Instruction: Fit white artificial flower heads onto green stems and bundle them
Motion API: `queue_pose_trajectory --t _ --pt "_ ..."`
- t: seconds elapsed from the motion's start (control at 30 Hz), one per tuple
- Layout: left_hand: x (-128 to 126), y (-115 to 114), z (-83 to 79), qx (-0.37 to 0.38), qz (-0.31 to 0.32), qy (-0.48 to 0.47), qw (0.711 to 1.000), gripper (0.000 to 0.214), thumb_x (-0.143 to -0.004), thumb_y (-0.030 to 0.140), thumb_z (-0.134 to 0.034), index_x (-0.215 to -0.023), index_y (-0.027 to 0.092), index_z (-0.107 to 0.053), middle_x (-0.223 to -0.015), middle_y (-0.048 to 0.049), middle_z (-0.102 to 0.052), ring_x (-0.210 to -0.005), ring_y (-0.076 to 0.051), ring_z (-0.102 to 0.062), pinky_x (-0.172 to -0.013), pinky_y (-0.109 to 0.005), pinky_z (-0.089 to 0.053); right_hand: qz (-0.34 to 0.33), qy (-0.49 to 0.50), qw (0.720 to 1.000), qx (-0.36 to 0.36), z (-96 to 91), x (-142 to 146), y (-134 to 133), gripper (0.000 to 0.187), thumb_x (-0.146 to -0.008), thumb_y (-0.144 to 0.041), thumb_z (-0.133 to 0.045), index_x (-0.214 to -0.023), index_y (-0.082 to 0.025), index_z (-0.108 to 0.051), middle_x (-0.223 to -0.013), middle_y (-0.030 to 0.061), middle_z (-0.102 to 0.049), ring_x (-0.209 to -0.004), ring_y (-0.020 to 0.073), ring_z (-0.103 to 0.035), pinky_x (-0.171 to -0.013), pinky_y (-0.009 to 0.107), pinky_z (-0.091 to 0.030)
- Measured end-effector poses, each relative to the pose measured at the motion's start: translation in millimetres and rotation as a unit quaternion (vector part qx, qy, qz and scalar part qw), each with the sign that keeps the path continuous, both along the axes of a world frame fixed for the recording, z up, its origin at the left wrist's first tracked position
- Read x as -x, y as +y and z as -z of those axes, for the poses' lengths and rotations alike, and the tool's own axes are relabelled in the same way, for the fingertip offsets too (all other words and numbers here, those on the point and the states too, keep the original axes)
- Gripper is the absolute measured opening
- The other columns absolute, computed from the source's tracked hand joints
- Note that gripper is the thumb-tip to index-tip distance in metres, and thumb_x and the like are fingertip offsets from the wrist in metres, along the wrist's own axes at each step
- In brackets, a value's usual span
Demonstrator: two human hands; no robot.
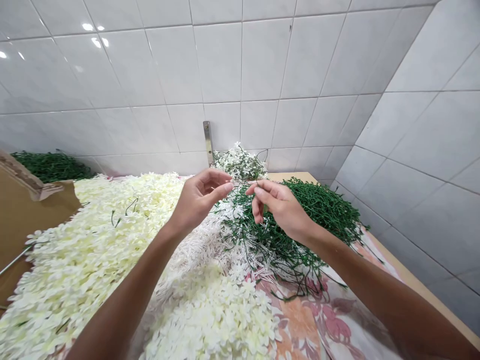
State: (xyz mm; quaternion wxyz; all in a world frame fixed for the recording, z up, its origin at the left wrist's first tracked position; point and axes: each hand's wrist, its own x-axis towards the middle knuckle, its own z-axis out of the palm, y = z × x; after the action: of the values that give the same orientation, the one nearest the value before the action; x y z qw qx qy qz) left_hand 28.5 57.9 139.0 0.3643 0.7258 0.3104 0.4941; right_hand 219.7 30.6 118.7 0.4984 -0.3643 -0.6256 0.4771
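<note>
My left hand (pixel 205 192) is raised over the middle of the table with thumb and fingers pinched together. Something small and pale shows at its fingertips, too small to name. Facing it, a short gap away, my right hand (pixel 279 202) pinches what looks like a thin green artificial stem, mostly hidden by the fingers. Below and behind the right hand lies a heap of green plastic stems (pixel 322 205). Under the hands spreads a pile of thin white pieces (pixel 202 245). White artificial blossoms with assembled stems (pixel 240 162) stand in a bunch just beyond the fingertips.
Loose cream flower heads (pixel 93 265) cover the left side, with another heap (pixel 213 315) at the front. A cardboard box (pixel 37 210) and more green stems (pixel 52 166) are at far left. A metal bracket (pixel 207 142) is against the tiled wall (pixel 217 60). Flowered cloth (pixel 300 320) covers the table.
</note>
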Motion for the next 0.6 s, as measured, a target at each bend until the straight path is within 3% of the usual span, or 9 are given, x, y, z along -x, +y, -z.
queue_pose_trajectory --t 0.1,0.2,0.3,0.4,0.5,0.6 --pt "14 -6 -12.4 -0.090 0.005 0.186 0.978 0.018 -0.081 0.036 -0.063 -0.090 0.022 -0.067 -0.092 -0.0037 -0.067 -0.081 -0.015 -0.060 -0.072 -0.026 -0.047 0.060 0.003 0.998 -0.032 -1.9 -8 4 0.013 -0.090 -0.029 -0.048 -0.087 -0.017 -0.054 -0.064 -0.0027 -0.050 -0.050 0.0072 -0.048 -0.046 0.021 -0.041" --pt "23 -7 -11.3 -0.105 0.071 0.386 0.914 0.013 -0.083 0.034 -0.060 -0.087 0.024 -0.069 -0.092 -0.0019 -0.068 -0.081 -0.016 -0.060 -0.069 -0.026 -0.043 0.112 -0.001 0.993 -0.045 -3.6 -14 6 0.018 -0.090 -0.036 -0.050 -0.086 -0.020 -0.055 -0.060 -0.0055 -0.033 -0.043 0.0055 -0.026 -0.038 0.019 -0.023" --pt "23 -1 4.2 -0.058 0.078 0.534 0.840 0.012 -0.076 0.022 -0.064 -0.087 0.027 -0.069 -0.090 -0.0002 -0.069 -0.073 -0.015 -0.059 -0.058 -0.024 -0.036 0.126 0.001 0.990 -0.057 -6.8 -18 5 0.033 -0.089 -0.053 -0.046 -0.088 -0.021 -0.055 -0.063 -0.0044 -0.027 -0.046 0.0072 -0.021 -0.038 0.021 -0.018" --pt "18 8 22.9 -0.032 0.049 0.583 0.810 0.012 -0.063 0.011 -0.069 -0.068 0.022 -0.067 -0.065 0.0010 -0.064 -0.055 -0.013 -0.051 -0.053 -0.023 -0.029 0.087 0.027 0.995 -0.030 -12.3 -17 1 0.043 -0.082 -0.064 -0.049 -0.096 -0.023 -0.053 -0.068 -0.0038 -0.025 -0.050 0.0081 -0.022 -0.040 0.021 -0.022" --pt "11 14 36.6 -0.022 0.043 0.592 0.804 0.020 -0.051 0.015 -0.078 -0.063 0.021 -0.064 -0.056 0.0032 -0.059 -0.051 -0.012 -0.047 -0.053 -0.022 -0.028 0.085 0.057 0.995 -0.007 -16.8 -16 -1 0.042 -0.080 -0.062 -0.054 -0.095 -0.023 -0.050 -0.068 -0.0045 -0.024 -0.050 0.0074 -0.021 -0.042 0.022 -0.022" --pt "6 18 46.5 -0.025 0.060 0.584 0.809 0.014 -0.056 0.018 -0.074 -0.059 0.020 -0.060 -0.055 0.0032 -0.058 -0.050 -0.011 -0.046 -0.052 -0.022 -0.028 0.115 0.048 0.992 -0.022 -18.2 -15 -3 0.036 -0.082 -0.057 -0.055 -0.089 -0.023 -0.047 -0.063 -0.0058 -0.022 -0.047 0.0069 -0.018 -0.041 0.022 -0.017"
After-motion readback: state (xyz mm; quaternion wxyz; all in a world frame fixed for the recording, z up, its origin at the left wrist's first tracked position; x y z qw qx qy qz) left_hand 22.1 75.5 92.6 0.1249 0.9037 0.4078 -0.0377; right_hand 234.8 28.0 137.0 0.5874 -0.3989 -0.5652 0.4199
